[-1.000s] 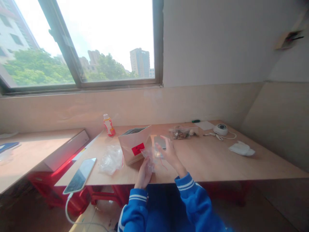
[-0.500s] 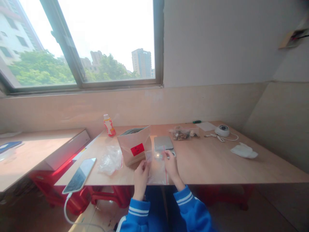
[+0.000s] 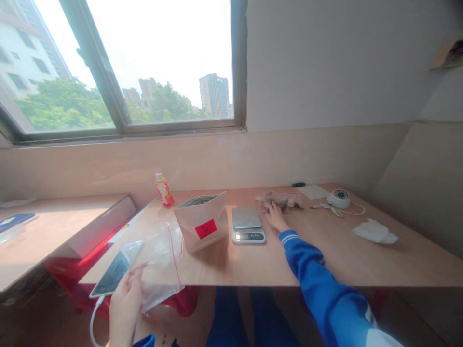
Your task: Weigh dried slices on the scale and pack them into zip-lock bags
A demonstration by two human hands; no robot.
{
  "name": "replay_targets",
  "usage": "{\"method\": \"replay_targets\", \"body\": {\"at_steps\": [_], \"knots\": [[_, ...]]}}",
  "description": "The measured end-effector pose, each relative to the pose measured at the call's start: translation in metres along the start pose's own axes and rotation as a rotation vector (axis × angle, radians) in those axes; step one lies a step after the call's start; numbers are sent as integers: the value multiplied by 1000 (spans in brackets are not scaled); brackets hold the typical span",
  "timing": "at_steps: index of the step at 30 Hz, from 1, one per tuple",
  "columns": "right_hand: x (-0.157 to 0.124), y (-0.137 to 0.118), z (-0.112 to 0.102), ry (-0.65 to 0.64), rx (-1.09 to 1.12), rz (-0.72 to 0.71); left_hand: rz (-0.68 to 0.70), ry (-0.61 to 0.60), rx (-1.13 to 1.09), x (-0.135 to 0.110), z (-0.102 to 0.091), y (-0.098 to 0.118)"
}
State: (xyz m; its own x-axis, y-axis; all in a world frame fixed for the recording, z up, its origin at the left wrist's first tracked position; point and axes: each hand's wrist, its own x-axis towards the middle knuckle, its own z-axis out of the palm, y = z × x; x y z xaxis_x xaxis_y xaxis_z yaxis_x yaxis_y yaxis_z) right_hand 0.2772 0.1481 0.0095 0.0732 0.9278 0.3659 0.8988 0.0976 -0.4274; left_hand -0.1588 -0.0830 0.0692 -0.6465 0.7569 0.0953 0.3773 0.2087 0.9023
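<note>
- The left hand (image 3: 126, 289) has its fingers pinched on one edge of a clear plastic bag (image 3: 161, 270), which spreads out to the right of that grip and hangs partly over the edge of the table (image 3: 307, 262).
- From here I see the right hand (image 3: 276, 215) reaching across to a bag of dried pieces (image 3: 285, 200), its fingertips on the near side; I can't tell whether they grip it.
- Just beyond the left hand lies a phone (image 3: 117, 269), a white cable (image 3: 93, 320) plugged into its near end.
- Between the two hands stands a paper pouch (image 3: 191, 224), its top gaping, with a red label (image 3: 206, 229) on the front.
- Just left of the right hand sits a small scale (image 3: 247, 219), its display lit.
- Well beyond the left hand, behind the plastic bag, a bottle (image 3: 165, 191) stands upright.
- Off to the right of the right hand are a white dome camera (image 3: 339, 198) with its cord and, nearer the table's front, a crumpled white wrapper (image 3: 375, 232).
</note>
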Motion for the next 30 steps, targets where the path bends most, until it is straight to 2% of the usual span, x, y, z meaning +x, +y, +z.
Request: {"method": "replay_targets", "body": {"at_steps": [3,5,8,9,10,12,13,15,17,18,20,21,22,25,27,30], "knots": [[-10,16,5,-69,-100,10,42,45,153,29,2,16],[-20,20,3,-63,-115,41,56,54,310,51,13,29],[-29,20,-5,-3,-101,88,103,-13,541,71,35,44],[-29,19,-8,26,-84,109,132,25,600,73,43,47],[-29,18,-10,54,-58,137,181,142,640,72,50,50],[-27,16,-14,81,8,195,371,304,690,67,61,50],[-25,15,-16,85,39,215,480,328,716,64,65,49],[-22,13,-18,95,66,235,664,258,793,62,71,40],[-16,11,-19,126,36,234,736,107,907,65,76,26],[-13,11,-19,151,6,231,720,29,965,69,79,16],[-5,10,-17,192,-57,211,682,-200,1068,79,85,-3],[-2,11,-14,204,-82,197,620,-273,1096,84,88,-13],[2,12,-12,204,-101,181,554,-311,1110,89,91,-20],[8,20,-2,132,-127,133,478,-364,1098,101,98,-34],[9,27,3,101,-112,117,440,-372,1076,105,102,-35],[6,35,2,128,0,77,396,-365,1039,107,107,-32]]}}
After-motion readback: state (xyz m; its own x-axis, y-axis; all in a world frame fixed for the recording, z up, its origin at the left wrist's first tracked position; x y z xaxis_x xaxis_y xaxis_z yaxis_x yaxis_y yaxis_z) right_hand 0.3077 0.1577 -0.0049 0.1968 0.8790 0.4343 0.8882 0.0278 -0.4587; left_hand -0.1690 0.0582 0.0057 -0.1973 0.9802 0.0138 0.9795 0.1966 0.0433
